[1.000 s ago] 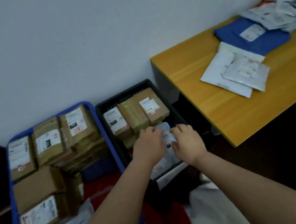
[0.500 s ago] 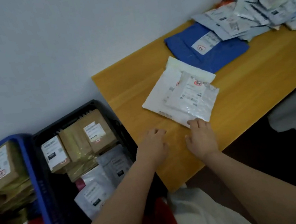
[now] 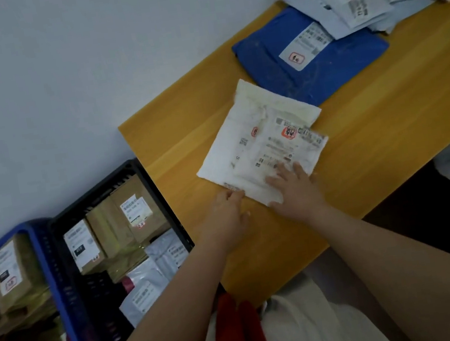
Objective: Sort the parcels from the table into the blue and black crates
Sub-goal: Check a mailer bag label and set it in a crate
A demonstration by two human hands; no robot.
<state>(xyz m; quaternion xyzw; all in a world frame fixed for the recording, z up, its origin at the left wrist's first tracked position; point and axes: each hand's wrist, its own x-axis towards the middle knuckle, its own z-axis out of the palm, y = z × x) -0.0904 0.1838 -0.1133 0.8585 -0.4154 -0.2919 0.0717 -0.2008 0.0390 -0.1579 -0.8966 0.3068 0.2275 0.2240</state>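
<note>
Right hand point(image 3: 295, 193) lies flat on the white parcel point(image 3: 258, 147) on the table point(image 3: 376, 146); left hand point(image 3: 228, 211) apparently touches its near corner.

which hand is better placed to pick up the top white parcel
Right. The right hand already rests flat on the top white parcel; the left hand only touches the lower parcel's near edge.

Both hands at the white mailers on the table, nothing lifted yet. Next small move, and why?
Probably curl the right hand into a grip on the top white mailer. Its fingers lie flat on that mailer's near corner, pinching nothing, and the mailer lies on a larger white mailer. The left hand touches the larger one's near edge and could hold it down on the table.
</note>
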